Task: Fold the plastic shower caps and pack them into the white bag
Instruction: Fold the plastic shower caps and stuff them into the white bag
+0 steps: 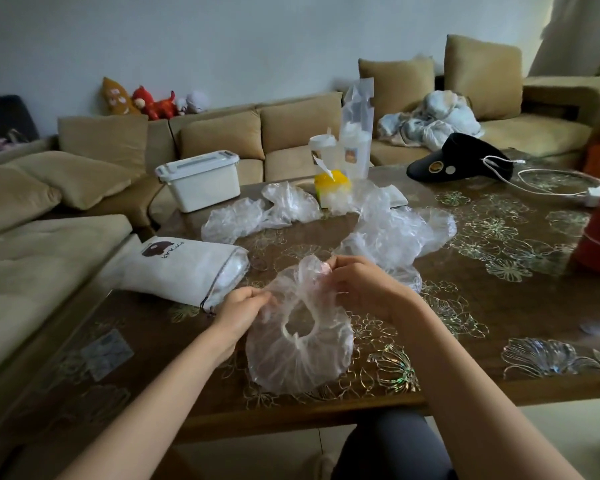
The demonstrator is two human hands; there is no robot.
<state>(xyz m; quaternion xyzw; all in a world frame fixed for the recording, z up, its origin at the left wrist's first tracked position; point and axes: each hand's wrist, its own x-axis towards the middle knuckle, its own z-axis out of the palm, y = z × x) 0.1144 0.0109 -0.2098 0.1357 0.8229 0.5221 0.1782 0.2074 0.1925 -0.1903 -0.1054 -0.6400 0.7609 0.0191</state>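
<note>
nearest the viewer, both hands hold one clear shower cap (300, 344) over the near edge of the table (465, 306), its elastic ring opening facing up. the left hand (238, 311) pinches the cap's left rim between thumb and fingers, and the right hand (357, 285) pinches its upper rim, fingertips gathered on the plastic. the cap's lower part appears to rest on the tabletop, though the thin film makes the contact hard to judge. just left of the held cap lies the white bag (184, 268), on its side with its drawstring mouth turned toward the cap and something pale showing inside. beyond the held cap, a loose heap of caps (395, 233) sits to its right rear, and a second crumpled cap pile (260, 213) lies to its left rear. behind those stands a yellow box (331, 187) with clear packets (355, 133) upright behind it. a white storage box (201, 180) sits far left of the cap, a black visor (459, 159) far right. behind the table runs a tan sofa (257, 133).
</note>
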